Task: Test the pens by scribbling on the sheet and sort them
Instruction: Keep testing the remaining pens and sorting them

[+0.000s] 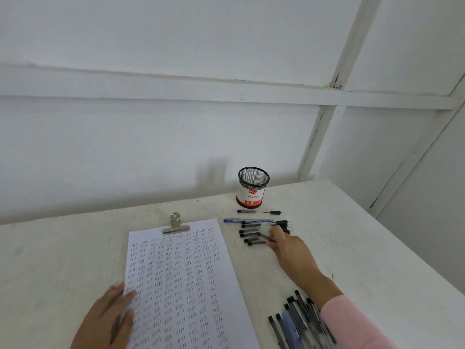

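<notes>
- Grip of the right hand (288,248) is clamping on a tilted pen (261,237), with thumb and fingers pinching its near end at the right side of a row of pens.
- Left hand (108,321) is lying flat with its grip apart, straight fingers pressing on the left edge of the sheet, low in the view.
- Tabletop (352,222), white and scuffed, is carrying everything and running back to a white wall (151,134).
- Sheet (181,273) is lying in the middle of the tabletop, showing columns of small dark scribbles.
- Pile (299,321) of dark and blue pens is fanning out at the front right, just beside the forearm in a pink sleeve (352,321).
- Mesh cup (251,187) with a red and white label is standing upright behind the row.
- Row (251,234) is lying right of the sheet's top corner, between the cup and the pile, its pens lying side by side.
- Blue pen (246,220) is lying along the row's far edge.
- Lone pen (259,212) is lying between the blue pen and the cup.
- Metal clip (175,226) is gripping the sheet's top edge.
</notes>
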